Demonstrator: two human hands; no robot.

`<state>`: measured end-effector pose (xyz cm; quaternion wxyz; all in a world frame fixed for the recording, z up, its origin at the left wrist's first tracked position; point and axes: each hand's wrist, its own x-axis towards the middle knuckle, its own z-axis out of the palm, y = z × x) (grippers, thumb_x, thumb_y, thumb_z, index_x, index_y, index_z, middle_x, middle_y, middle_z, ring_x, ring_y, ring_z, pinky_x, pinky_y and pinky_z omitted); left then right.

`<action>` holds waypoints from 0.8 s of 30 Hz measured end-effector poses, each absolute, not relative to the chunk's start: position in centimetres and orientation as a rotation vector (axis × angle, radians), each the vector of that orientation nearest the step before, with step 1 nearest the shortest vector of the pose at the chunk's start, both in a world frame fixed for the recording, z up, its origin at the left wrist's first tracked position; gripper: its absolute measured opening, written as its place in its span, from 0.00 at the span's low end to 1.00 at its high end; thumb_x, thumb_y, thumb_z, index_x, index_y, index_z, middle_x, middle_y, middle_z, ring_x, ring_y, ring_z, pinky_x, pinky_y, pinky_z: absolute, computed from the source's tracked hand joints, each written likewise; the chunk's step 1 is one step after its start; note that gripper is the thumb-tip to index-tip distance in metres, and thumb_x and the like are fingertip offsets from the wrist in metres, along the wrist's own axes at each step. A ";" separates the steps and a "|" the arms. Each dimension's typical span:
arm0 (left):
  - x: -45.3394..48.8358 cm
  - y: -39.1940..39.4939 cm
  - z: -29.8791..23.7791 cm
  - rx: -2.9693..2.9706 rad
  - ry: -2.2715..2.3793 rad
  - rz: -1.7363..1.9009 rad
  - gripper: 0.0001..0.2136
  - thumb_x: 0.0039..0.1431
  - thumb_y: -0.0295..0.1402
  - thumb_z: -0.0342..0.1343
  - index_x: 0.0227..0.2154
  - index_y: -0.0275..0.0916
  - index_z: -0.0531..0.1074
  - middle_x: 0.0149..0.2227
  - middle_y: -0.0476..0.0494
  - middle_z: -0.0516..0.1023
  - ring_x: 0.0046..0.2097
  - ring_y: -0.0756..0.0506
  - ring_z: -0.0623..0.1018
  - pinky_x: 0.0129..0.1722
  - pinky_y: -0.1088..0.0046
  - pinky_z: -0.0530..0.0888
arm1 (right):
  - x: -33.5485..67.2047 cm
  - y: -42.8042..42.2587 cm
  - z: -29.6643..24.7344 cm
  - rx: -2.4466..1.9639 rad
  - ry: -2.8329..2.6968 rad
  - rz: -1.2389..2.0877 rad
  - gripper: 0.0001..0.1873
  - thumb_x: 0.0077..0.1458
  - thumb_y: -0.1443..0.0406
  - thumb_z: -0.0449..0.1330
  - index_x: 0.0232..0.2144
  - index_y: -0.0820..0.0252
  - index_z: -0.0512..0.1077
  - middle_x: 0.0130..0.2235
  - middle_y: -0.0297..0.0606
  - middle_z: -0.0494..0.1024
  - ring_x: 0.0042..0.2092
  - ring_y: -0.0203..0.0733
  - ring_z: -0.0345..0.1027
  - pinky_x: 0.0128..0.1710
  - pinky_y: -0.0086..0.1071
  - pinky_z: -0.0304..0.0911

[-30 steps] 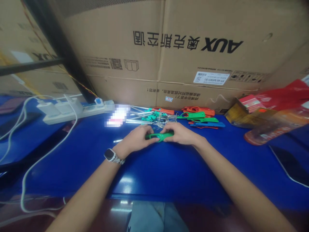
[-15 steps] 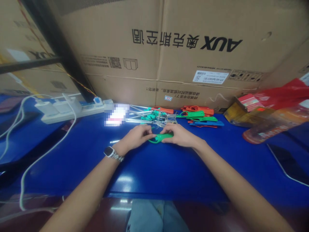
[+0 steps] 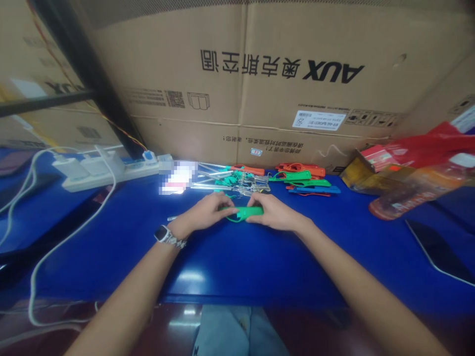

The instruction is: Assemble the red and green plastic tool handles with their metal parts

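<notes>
A green plastic handle (image 3: 249,213), shaped like the body of a long-nosed lighter with a trigger loop, lies level between my hands just above the blue table. My right hand (image 3: 276,210) pinches its right end between thumb and fingers. At its left end, my left hand (image 3: 211,210), with a watch on the wrist, is closed with thumb and fingertips on the handle; any smaller part between those fingers is hidden. Beyond my hands lies a pile of thin metal tubes (image 3: 213,173) with small green parts (image 3: 237,177) and tangled wire pieces (image 3: 254,188).
Several red, green and blue handles (image 3: 302,175) lie behind on the right. A power strip (image 3: 96,178) with white cables stands left. At right are a drink bottle (image 3: 415,195), a red bag (image 3: 434,143) and a phone (image 3: 438,249). A large cardboard box (image 3: 260,99) walls the back.
The view has shifted slightly. My left fingers have come closer along the green handle's left end, and the dark gap seen there has narrowed. My right hand keeps its pinch.
</notes>
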<state>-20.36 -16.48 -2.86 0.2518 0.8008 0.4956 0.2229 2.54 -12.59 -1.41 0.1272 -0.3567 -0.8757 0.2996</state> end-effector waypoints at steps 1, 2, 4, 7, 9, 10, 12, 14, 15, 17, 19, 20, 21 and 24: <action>-20.4 -16.6 -2.7 2.175 1.338 0.627 0.14 0.63 0.44 0.55 0.35 0.39 0.77 0.32 0.46 0.77 0.33 0.47 0.73 0.35 0.71 0.67 | 2.6 -12.8 -1.6 -1.048 -2.534 0.862 0.11 0.50 0.65 0.67 0.35 0.59 0.69 0.32 0.32 0.74 0.32 0.37 0.66 0.31 0.29 0.54; -20.4 -16.7 -2.5 2.171 1.332 0.649 0.13 0.63 0.44 0.56 0.35 0.39 0.77 0.33 0.46 0.77 0.34 0.47 0.73 0.35 0.71 0.67 | 2.6 -13.0 -1.7 -1.057 -2.519 0.844 0.11 0.51 0.65 0.66 0.36 0.58 0.68 0.31 0.31 0.74 0.31 0.37 0.65 0.30 0.29 0.54; -20.5 -16.8 -2.3 2.171 1.324 0.684 0.11 0.62 0.42 0.58 0.36 0.40 0.76 0.34 0.47 0.78 0.35 0.47 0.74 0.36 0.71 0.67 | 2.6 -13.3 -2.1 -1.072 -2.477 0.806 0.11 0.51 0.64 0.65 0.36 0.57 0.67 0.30 0.29 0.73 0.30 0.37 0.64 0.29 0.29 0.53; -20.8 -16.8 -2.1 2.197 1.300 0.730 0.10 0.61 0.42 0.60 0.36 0.40 0.76 0.35 0.47 0.79 0.36 0.46 0.75 0.37 0.71 0.68 | 2.6 -13.3 -2.4 -1.060 -2.420 0.803 0.10 0.52 0.63 0.66 0.36 0.56 0.69 0.31 0.30 0.75 0.32 0.38 0.66 0.30 0.29 0.55; -20.8 -16.8 -2.0 2.228 1.293 0.768 0.10 0.60 0.42 0.61 0.35 0.40 0.77 0.35 0.46 0.79 0.37 0.46 0.75 0.38 0.70 0.68 | 2.6 -13.2 -2.4 -1.027 -2.426 0.823 0.08 0.54 0.61 0.65 0.36 0.56 0.72 0.33 0.32 0.77 0.34 0.39 0.68 0.33 0.30 0.56; -20.9 -16.8 -1.9 2.246 1.293 0.781 0.11 0.60 0.43 0.61 0.34 0.40 0.77 0.34 0.46 0.79 0.37 0.46 0.75 0.38 0.70 0.68 | 2.7 -13.2 -2.4 -1.006 -2.439 0.830 0.08 0.55 0.60 0.64 0.36 0.56 0.73 0.34 0.32 0.77 0.35 0.39 0.68 0.34 0.30 0.57; -20.8 -16.9 -1.6 2.287 1.296 0.797 0.11 0.60 0.43 0.61 0.33 0.40 0.77 0.33 0.46 0.78 0.36 0.45 0.74 0.38 0.69 0.68 | 2.7 -13.3 -2.2 -0.961 -2.460 0.820 0.08 0.58 0.59 0.63 0.35 0.56 0.74 0.33 0.32 0.78 0.35 0.39 0.68 0.35 0.30 0.57; -20.8 -17.0 -1.3 2.333 1.290 0.810 0.12 0.60 0.44 0.61 0.32 0.40 0.77 0.33 0.46 0.78 0.36 0.45 0.74 0.38 0.68 0.67 | 2.7 -13.4 -1.9 -0.916 -2.461 0.783 0.07 0.59 0.60 0.62 0.35 0.57 0.74 0.33 0.33 0.78 0.35 0.39 0.69 0.35 0.30 0.58; -20.8 -17.0 -1.2 2.358 1.285 0.818 0.12 0.60 0.44 0.61 0.32 0.40 0.77 0.32 0.46 0.78 0.36 0.45 0.74 0.38 0.68 0.67 | 2.8 -13.4 -1.8 -0.897 -2.460 0.762 0.06 0.59 0.60 0.62 0.35 0.57 0.74 0.34 0.33 0.78 0.35 0.39 0.69 0.36 0.30 0.58; -20.9 -17.1 -1.0 2.408 1.282 0.825 0.12 0.60 0.44 0.60 0.32 0.40 0.76 0.32 0.46 0.78 0.37 0.44 0.74 0.39 0.68 0.67 | 2.8 -13.6 -1.6 -0.874 -2.470 0.735 0.06 0.60 0.61 0.61 0.37 0.57 0.73 0.36 0.35 0.79 0.37 0.40 0.70 0.37 0.30 0.59; -21.0 -17.1 -0.9 2.449 1.295 0.824 0.12 0.60 0.44 0.60 0.32 0.40 0.76 0.33 0.46 0.78 0.38 0.44 0.73 0.39 0.67 0.67 | 2.9 -13.7 -1.5 -0.867 -2.493 0.723 0.08 0.62 0.60 0.59 0.40 0.57 0.72 0.37 0.36 0.79 0.37 0.40 0.70 0.38 0.31 0.59; -21.1 -17.1 -0.9 2.463 1.311 0.827 0.12 0.60 0.44 0.60 0.33 0.40 0.76 0.33 0.45 0.78 0.38 0.43 0.73 0.39 0.67 0.66 | 2.9 -13.8 -1.5 -0.866 -2.502 0.716 0.08 0.63 0.59 0.58 0.41 0.57 0.72 0.37 0.36 0.79 0.37 0.41 0.70 0.37 0.31 0.59; -21.1 -17.1 -0.9 2.474 1.333 0.830 0.12 0.60 0.45 0.61 0.33 0.41 0.77 0.34 0.45 0.78 0.39 0.43 0.73 0.40 0.67 0.66 | 2.9 -13.8 -1.5 -0.869 -2.507 0.710 0.09 0.63 0.58 0.58 0.40 0.56 0.71 0.36 0.36 0.79 0.36 0.41 0.70 0.37 0.31 0.59; -21.1 -17.2 -0.8 2.491 1.409 0.829 0.14 0.59 0.48 0.60 0.35 0.42 0.77 0.35 0.45 0.79 0.41 0.42 0.72 0.43 0.65 0.65 | 2.8 -13.9 -1.7 -0.887 -2.498 0.672 0.09 0.64 0.57 0.56 0.39 0.56 0.70 0.35 0.35 0.78 0.35 0.40 0.69 0.35 0.30 0.58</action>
